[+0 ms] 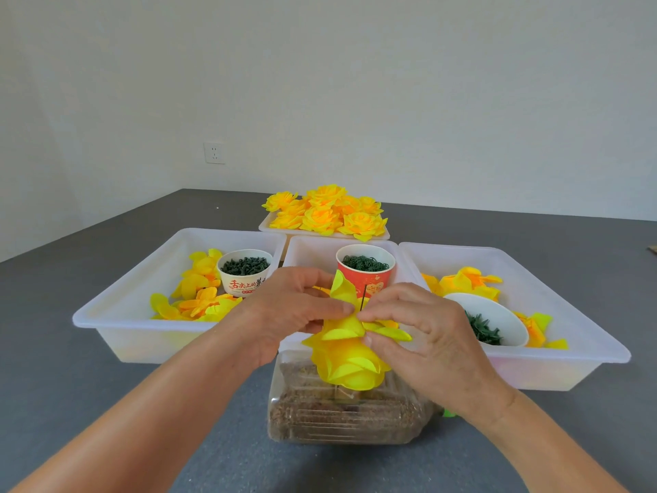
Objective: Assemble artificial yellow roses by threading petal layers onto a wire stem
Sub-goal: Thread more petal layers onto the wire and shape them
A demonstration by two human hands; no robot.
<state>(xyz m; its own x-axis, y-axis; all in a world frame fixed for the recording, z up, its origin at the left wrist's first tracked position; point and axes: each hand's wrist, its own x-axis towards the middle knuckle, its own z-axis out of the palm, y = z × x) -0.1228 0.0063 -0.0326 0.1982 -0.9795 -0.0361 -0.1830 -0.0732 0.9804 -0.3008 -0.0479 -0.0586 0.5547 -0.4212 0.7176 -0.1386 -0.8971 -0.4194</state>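
Observation:
A half-built yellow rose (350, 364) sits on a thin dark wire stem (363, 297) that rises from a clear container (341, 418) filled with brown grains. My left hand (284, 311) and my right hand (423, 332) both pinch the top yellow petal layer (346, 323) around the wire, fingertips meeting at the stem. Loose yellow petals lie in the left tray (135, 279) and the right tray (569, 314).
A white cup (243, 275) and a red cup (366, 275) hold small green parts; a white bowl (497, 322) in the right tray holds green pieces. Finished yellow roses (323, 211) fill a far tray. All stand on a grey table (106, 403).

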